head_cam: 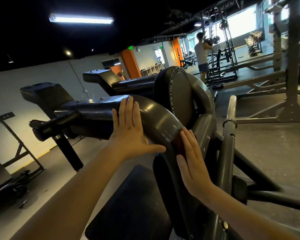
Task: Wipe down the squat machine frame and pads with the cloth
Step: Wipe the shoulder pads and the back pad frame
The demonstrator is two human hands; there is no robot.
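Hands are being held flat against the squat machine. The left hand [128, 130] is being pressed, fingers straight and slightly spread, thumb stretched out to the side, onto the outer curve of the near pad [156, 115], where the glossy dark padding is bending downward. The right hand [192, 163] is being laid just beside it, lower on the same bend, fingers straight and close together. Nothing is being gripped by either hand.

A dark reddish patch is being covered by the right fingertips against the pad. It may be the cloth [178, 144], though the spot is too dim for that to be settled.

Behind the bend, the round headrest [180, 90] is being seen upright, and the far pad [133, 84] is being seen running alongside the near one. Grey frame [204, 125] is being shown just right of the right hand, with a chrome peg [231, 108] rising beside it. A black seat [133, 205] is being seen below and between the forearms. Well apart, by a cable rack [229, 42], a person [201, 52] is being seen standing with arms raised.
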